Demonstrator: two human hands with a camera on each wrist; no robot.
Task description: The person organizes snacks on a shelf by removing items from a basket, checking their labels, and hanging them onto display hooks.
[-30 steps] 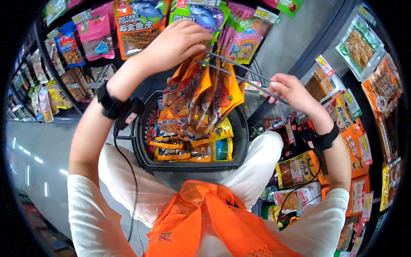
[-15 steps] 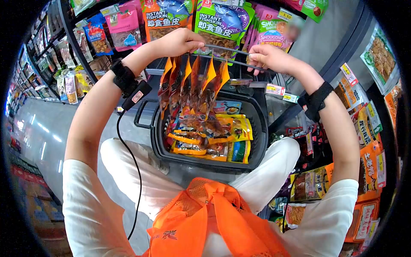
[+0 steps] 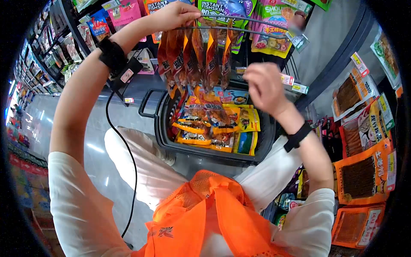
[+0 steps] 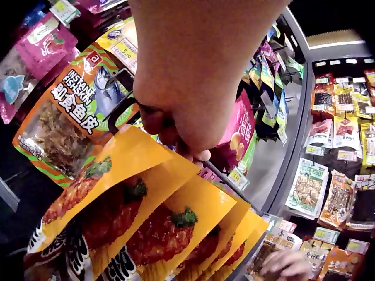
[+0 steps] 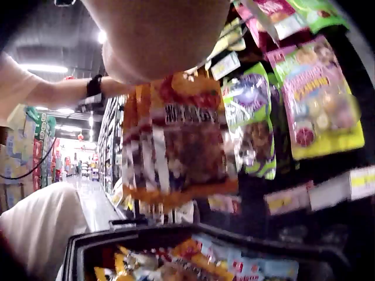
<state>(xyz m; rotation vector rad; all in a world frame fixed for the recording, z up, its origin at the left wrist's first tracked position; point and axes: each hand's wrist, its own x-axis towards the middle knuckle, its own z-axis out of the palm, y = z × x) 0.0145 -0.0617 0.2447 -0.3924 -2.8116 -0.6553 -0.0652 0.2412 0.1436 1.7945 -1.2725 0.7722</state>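
Note:
My left hand (image 3: 176, 15) pinches a grey metal display hook (image 3: 239, 28) near its left end, high over the basket. From the hook hangs a row of orange snack bags (image 3: 193, 55); their yellow backs and food pictures show large in the left wrist view, where the hand (image 4: 181, 111) hides part of the hook. My right hand (image 3: 267, 88) is blurred, off the hook, with loosely bent fingers and nothing in them, right of the bags. Below stands a black shopping basket (image 3: 209, 156) holding several snack bags (image 3: 205, 115) in orange and yellow.
Fish skin bags (image 3: 224, 8) and pink candy bags (image 3: 274, 25) hang on the shelf ahead. To the right is a rack with orange snack packs (image 3: 359, 175) and price tags (image 3: 300, 88). The person's knees (image 3: 282, 158) flank the basket; a black cable (image 3: 130, 158) runs from the left wrist.
The right hand let go of the hook and came down and toward the basket's right side. The left hand rose with the hook, and the hanging bags went up with it.

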